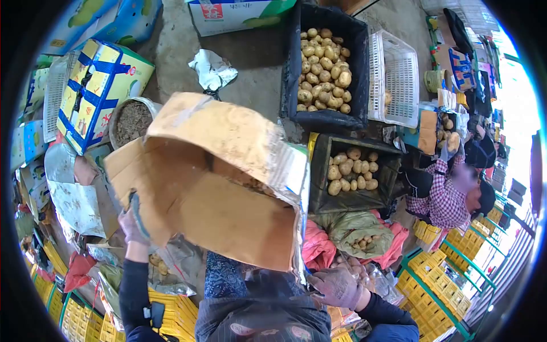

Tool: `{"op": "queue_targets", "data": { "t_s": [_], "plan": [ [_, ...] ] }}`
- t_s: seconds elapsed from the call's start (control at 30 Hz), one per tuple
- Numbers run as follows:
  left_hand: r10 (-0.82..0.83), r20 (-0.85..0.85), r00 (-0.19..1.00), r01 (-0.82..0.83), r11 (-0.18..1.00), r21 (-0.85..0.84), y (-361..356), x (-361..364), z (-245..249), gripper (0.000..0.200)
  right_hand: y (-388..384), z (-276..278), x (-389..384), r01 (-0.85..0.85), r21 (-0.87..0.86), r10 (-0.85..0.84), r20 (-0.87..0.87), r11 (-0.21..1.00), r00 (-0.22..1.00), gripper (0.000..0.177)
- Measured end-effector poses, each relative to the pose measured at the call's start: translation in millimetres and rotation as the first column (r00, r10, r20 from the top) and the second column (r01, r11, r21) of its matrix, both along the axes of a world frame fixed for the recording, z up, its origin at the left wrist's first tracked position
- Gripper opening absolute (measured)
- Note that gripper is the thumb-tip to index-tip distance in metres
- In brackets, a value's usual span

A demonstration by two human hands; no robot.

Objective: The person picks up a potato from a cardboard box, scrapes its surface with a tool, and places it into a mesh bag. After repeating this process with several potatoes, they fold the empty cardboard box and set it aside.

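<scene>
A large open cardboard box (228, 219), brown inside with worn, dirty flaps, is held up in front of my body. My left hand (134, 224), in a grey-purple glove, grips the left flap of the box. At the lower right corner of the box, my gloved right hand (337, 286) is closed on its edge. No potatoes show in the visible part of the box. Right of it, a dark crate (323, 200) holds potatoes (352, 170). Beyond that crate stands a black-lined crate (330, 118) with many more potatoes (325, 68).
A white plastic basket (401, 80) stands right of the crates. A bucket (132, 121) and a yellow box with blue straps (99, 85) are at left. Sacks (362, 231) lie near my right hand. Another person in a checked shirt (444, 196) is at right.
</scene>
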State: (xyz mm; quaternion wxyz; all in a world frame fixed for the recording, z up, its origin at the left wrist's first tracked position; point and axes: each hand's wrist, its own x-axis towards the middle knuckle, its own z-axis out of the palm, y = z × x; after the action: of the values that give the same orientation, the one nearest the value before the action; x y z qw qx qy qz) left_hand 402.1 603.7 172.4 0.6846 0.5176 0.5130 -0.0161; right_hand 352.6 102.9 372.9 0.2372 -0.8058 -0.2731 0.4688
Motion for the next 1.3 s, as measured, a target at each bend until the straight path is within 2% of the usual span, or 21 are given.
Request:
{"op": "queue_targets", "data": {
  "t_s": [0.03,0.07,0.2,0.3,0.33,0.37,0.43,0.5,0.53,0.6,0.63,0.67,0.7,0.77,0.87,0.93,1.03,1.1,1.17,1.23,1.3],
  "plan": [
    [0.017,0.045,0.999,-0.015,0.999,-0.031,-0.6,0.4,-14.6,0.028,4.7,8.1,-3.0,-0.004,0.0,0.004,0.0,1.0,1.0,0.061],
    [0.035,0.091,0.995,-0.03,0.997,-0.065,-2.2,3.4,-25.6,0.028,12.1,18.1,-1.7,-0.011,-0.064,0.006,-0.087,0.998,0.996,0.045],
    [-0.065,-0.002,0.998,0.064,0.972,0.224,-13.5,17.5,-57.8,0.026,36.3,30.9,-2.8,0.074,-0.019,-0.075,-0.07,0.997,0.995,0.053],
    [-0.246,-0.237,0.94,0.318,0.884,0.344,-6.5,8.3,-82.0,0.029,63.1,11.6,1.8,0.121,0.064,-0.117,-0.061,0.991,0.991,0.051],
    [-0.287,-0.234,0.929,0.336,0.918,0.209,7.1,-2.9,-101.7,0.036,72.2,-2.9,0.6,0.182,0.125,-0.177,-0.047,0.975,0.983,0.051],
    [-0.367,-0.236,0.9,0.422,0.87,0.254,3.5,-9.5,-100.2,0.038,83.3,-19.4,-1.0,0.239,0.191,-0.237,-0.036,0.952,0.971,0.051],
    [-0.507,-0.255,0.823,0.568,0.743,0.354,-4.7,-20.6,-89.8,0.043,112.6,-49.2,-1.2,0.252,0.265,-0.194,-0.229,0.931,0.954,0.046],
    [-0.514,-0.166,0.842,0.539,0.815,0.212,-23.8,-22.0,-52.3,0.047,146.7,-81.9,-19.4,0.315,0.432,-0.255,-0.193,0.845,0.948,0.038],
    [-0.511,-0.127,0.85,0.525,0.84,0.134,-28.3,-29.7,-37.8,0.049,164.3,-91.2,-21.1,0.4,0.477,-0.293,-0.285,0.783,0.913,0.039],
    [-0.885,-0.184,0.427,0.847,0.32,0.425,36.3,-65.3,-58.1,0.052,187.0,-99.9,-15.7,0.436,0.523,-0.262,-0.373,0.733,0.89,0.043],
    [-0.892,-0.408,0.193,0.855,-0.05,0.515,54.6,-56.3,-34.8,0.052,194.0,-97.0,-2.1,0.384,0.542,-0.2,-0.368,0.747,0.908,0.045],
    [-0.826,-0.417,0.378,0.9,0.224,0.374,96.6,-49.6,-26.4,0.051,199.7,-97.4,4.7,0.335,0.564,-0.139,-0.362,0.755,0.922,0.048],
    [-0.71,-0.46,0.533,0.843,0.488,0.225,128.8,-36.6,-18.3,0.05,207.5,-107.5,-4.8,0.39,0.595,-0.218,-0.343,0.703,0.914,0.047],
    [-0.683,-0.366,0.632,0.751,0.422,0.509,121.9,15.6,28.3,0.05,219.6,-125.5,-32.4,0.488,0.654,-0.379,-0.315,0.577,0.87,0.045],
    [-0.817,-0.205,0.539,0.773,0.382,0.506,-58.4,118.8,110.7,0.046,216.4,-123.9,-38.9,0.441,0.52,-0.203,-0.451,0.731,0.869,0.049],
    [-0.956,-0.254,0.148,0.786,-0.042,0.617,-151.9,159.9,112.1,0.042,215.9,-128.3,-43.9,0.458,0.581,-0.164,-0.486,0.674,0.858,0.049],
    [-0.942,-0.213,-0.261,0.707,-0.336,0.622,-303.2,158.8,83.3,0.044,220.7,-137.2,-66.7,0.523,0.631,-0.255,-0.47,0.573,0.845,0.049],
    [-0.836,-0.153,-0.526,0.594,-0.49,0.637,-390.6,132.5,37.9,0.039,220.8,-140.1,-74.3,0.555,0.621,-0.289,-0.481,0.554,0.827,0.05],
    [-0.564,-0.219,-0.796,0.357,-0.73,0.583,-440.5,102.2,-25.6,0.034,217.1,-143.6,-75.2,0.553,0.588,-0.239,-0.527,0.59,0.815,0.05],
    [-0.192,-0.432,-0.881,0.116,-0.974,0.197,-497.6,85.6,-59.8,0.037,213.5,-150.7,-86.2,0.589,0.611,-0.289,-0.523,0.529,0.802,0.046],
    [0.019,-0.593,-0.805,0.056,-0.993,-0.107,-514.3,93.6,-113.9,0.047,208.1,-157.8,-100.5,0.657,0.629,-0.4,-0.522,0.415,0.753,0.048]
  ]
}}
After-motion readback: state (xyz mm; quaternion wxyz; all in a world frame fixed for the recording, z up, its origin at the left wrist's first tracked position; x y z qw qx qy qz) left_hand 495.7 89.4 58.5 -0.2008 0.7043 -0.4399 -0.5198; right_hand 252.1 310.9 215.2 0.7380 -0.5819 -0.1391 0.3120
